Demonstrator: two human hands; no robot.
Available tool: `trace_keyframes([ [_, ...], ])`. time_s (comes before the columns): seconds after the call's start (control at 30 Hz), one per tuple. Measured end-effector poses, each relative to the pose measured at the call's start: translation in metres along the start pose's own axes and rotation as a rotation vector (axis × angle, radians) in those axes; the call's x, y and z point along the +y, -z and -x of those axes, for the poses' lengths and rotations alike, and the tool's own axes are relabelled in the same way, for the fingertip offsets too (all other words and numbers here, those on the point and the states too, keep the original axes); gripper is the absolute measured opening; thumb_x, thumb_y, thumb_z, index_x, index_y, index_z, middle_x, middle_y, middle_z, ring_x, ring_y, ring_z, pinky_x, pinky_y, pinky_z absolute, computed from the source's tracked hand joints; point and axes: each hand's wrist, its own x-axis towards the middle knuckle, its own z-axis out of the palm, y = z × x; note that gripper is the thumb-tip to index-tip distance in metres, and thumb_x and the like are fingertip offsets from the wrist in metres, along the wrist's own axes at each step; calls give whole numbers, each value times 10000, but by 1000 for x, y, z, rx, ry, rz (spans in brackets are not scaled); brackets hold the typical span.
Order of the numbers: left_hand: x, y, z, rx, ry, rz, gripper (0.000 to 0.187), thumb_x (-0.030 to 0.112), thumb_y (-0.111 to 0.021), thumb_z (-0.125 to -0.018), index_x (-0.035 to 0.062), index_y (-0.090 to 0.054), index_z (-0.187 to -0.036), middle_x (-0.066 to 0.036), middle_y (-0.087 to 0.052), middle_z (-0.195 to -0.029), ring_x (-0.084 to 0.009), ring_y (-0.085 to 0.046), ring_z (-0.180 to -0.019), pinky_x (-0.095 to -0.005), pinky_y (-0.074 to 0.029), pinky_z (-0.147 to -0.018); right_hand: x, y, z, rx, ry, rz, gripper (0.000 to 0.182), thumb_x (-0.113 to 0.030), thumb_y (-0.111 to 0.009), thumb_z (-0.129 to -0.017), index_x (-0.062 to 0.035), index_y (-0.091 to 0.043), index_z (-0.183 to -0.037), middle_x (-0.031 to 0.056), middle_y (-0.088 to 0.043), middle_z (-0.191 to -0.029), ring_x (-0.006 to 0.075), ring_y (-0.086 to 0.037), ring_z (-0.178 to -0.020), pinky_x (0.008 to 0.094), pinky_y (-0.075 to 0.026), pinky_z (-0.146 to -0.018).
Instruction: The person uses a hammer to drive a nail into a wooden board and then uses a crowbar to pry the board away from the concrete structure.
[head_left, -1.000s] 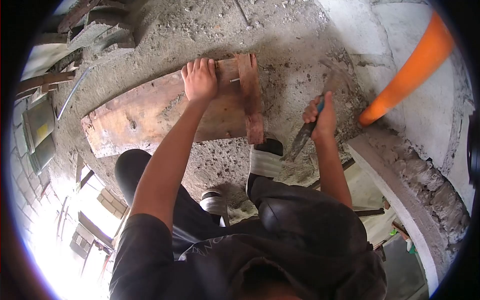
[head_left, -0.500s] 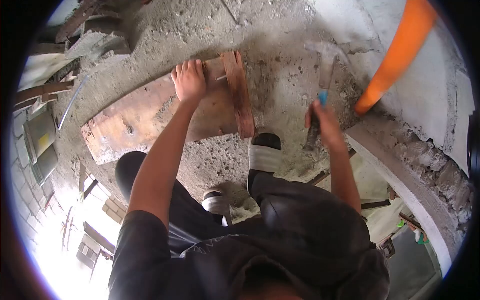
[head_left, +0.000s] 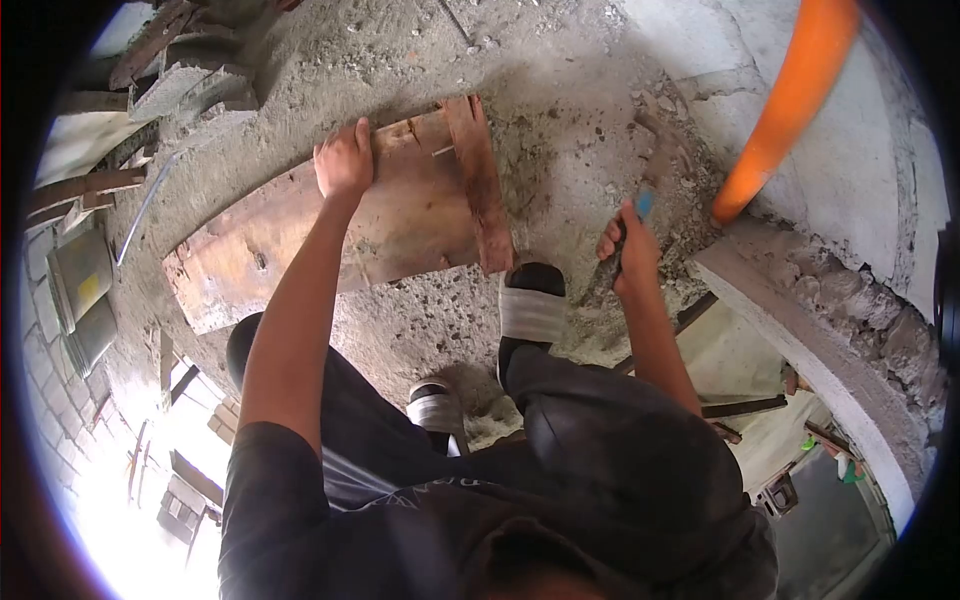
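A worn plywood board (head_left: 410, 215) lies on the rough ground, with a reddish wood strip (head_left: 480, 190) fixed across its right end. A nail (head_left: 442, 152) sticks out sideways beside the strip. My left hand (head_left: 343, 160) grips the board's far edge, its fingers over that edge. Off to the right of the board, my right hand (head_left: 632, 250) is closed around the dark grip of a hammer (head_left: 645, 204), which has a blue band above the hand. The hammer's head is smeared and hard to make out against the ground.
My sandalled right foot (head_left: 532, 312) stands close to the strip's near end. An orange pipe (head_left: 785, 115) rises at the right, above a concrete ledge (head_left: 800, 360). Stacked scrap pieces (head_left: 195, 85) and a thin rod (head_left: 145, 210) lie to the left.
My left hand has slid left along the board's far edge. The right hand, still around the hammer, has shifted slightly left and down. The board's right end has moved slightly.
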Motion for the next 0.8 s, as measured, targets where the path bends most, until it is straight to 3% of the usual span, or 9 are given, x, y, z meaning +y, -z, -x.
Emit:
trace_keyframes([
  [0.03, 0, -1, 0, 5, 3, 2, 502, 435, -346, -1020, 55, -669, -962, -160, -676, -968, -327, -614, -990, -480, -410, -933, 2, -5, 1, -4, 4, 3, 322, -352, -562, -977, -76, -491, -826, 18, -510, -616, 150, -492, -431, 298, -396, -424],
  [0.1, 0, -4, 1, 90, -28, -9, 515, 435, -339, -1021, 51, -673, -944, -160, -677, -970, -328, -614, -986, -471, -414, -915, 12, -15, 10, -156, -83, 493, 314, -334, -580, -965, -79, -480, -812, 11, -483, -593, 151, -485, -426, 300, -394, -423],
  [0.2, -5, 5, -1, -40, 25, 8, 518, 432, -339, -1022, 52, -684, -952, -160, -680, -982, -325, -614, -1001, -470, -410, -918, 11, -40, 37, -347, -135, 624, 308, -305, -577, -958, -81, -477, -771, 10, -459, -567, 150, -476, -422, 301, -394, -423],
  [0.3, -1, 5, 1, -2, -9, 23, 521, 428, -340, -1022, 48, -686, -933, -162, -680, -982, -328, -611, -1006, -473, -406, -927, -1, -28, 34, -125, -77, 591, 289, -269, -574, -949, -83, -472, -752, 11, -454, -556, 146, -473, -422, 301, -394, -426],
  [0.4, 4, 3, 1, -2, -9, 19, 519, 425, -340, -1022, 47, -686, -937, -162, -680, -986, -330, -609, -1009, -473, -405, -930, -14, -5, 11, -66, -28, 157, 254, -237, -580, -940, -74, -481, -773, 10, -454, -557, 144, -479, -427, 308, -400, -432],
  [0.53, 3, -5, 2, 62, -7, 37, 516, 422, -342, -1021, 49, -686, -926, -163, -679, -981, -331, -608, -1009, -471, -404, -930, -2, -18, 6, -30, -22, 134, 248, -233, -584, -936, -75, -478, -777, 12, -451, -551, 142, -464, -417, 308, -395, -432],
  [0.6, 6, -4, 0, 47, 31, -11, 519, 420, -342, -1021, 47, -685, -911, -165, -680, -979, -330, -608, -1008, -473, -404, -929, 5, -43, 31, -345, -116, 848, 301, -245, -572, -943, -92, -444, -717, 5, -430, -538, 141, -430, -397, 311, -382, -425],
  [0.73, -4, 10, -1, -12, 36, 32, 520, 413, -341, -1022, 40, -678, -890, -169, -680, -969, -331, -611, -998, -474, -403, -928, 10, -39, 28, -236, -164, 618, 303, -227, -558, -934, -88, -456, -684, 31, -468, -545, 151, -435, -405, 321, -377, -429],
  [0.8, 1, 7, 2, 2, 30, 40, 521, 412, -339, -1022, 38, -672, -878, -173, -678, -954, -330, -615, -984, -474, -403, -927, 4, -10, 6, -147, -137, 190, 272, -223, -562, -931, -66, -497, -719, 28, -476, -551, 143, -468, -421, 317, -377, -422],
])
